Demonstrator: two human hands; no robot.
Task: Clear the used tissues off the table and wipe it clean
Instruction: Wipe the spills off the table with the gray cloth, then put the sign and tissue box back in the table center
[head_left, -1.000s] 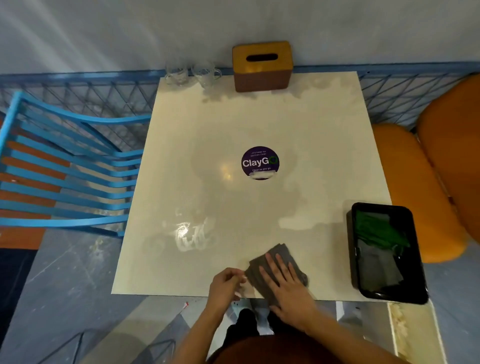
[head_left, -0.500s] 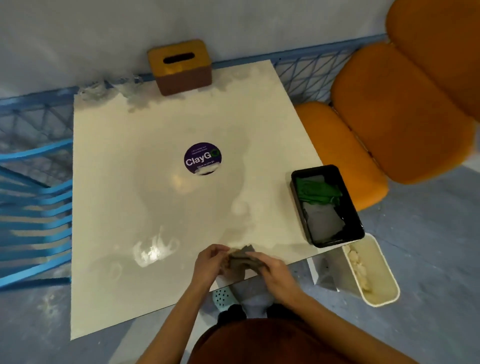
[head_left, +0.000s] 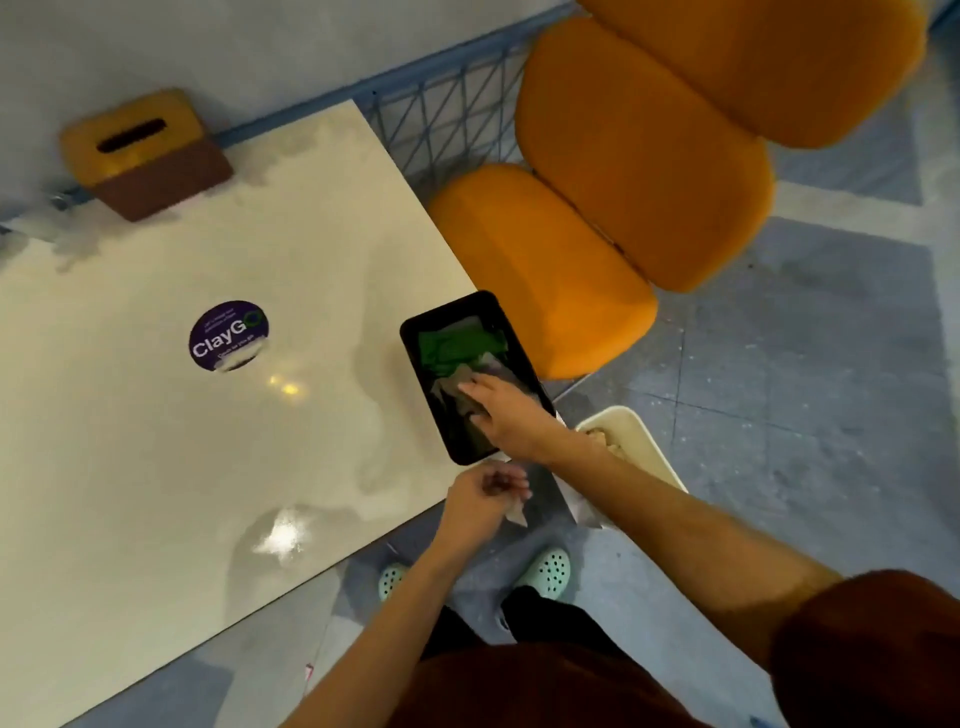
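My right hand (head_left: 511, 415) rests straight fingers on the grey cloth (head_left: 448, 385) in the black tray (head_left: 410, 332); my left hand (head_left: 483, 499) is curled, contents indeterminate.

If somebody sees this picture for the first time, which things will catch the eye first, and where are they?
The big orange chair fills the upper right, beside the pale table. At the table's right edge sits a black tray with a green cloth in it, and the right hand reaches into the tray. A purple ClayGo sticker marks the table's middle.
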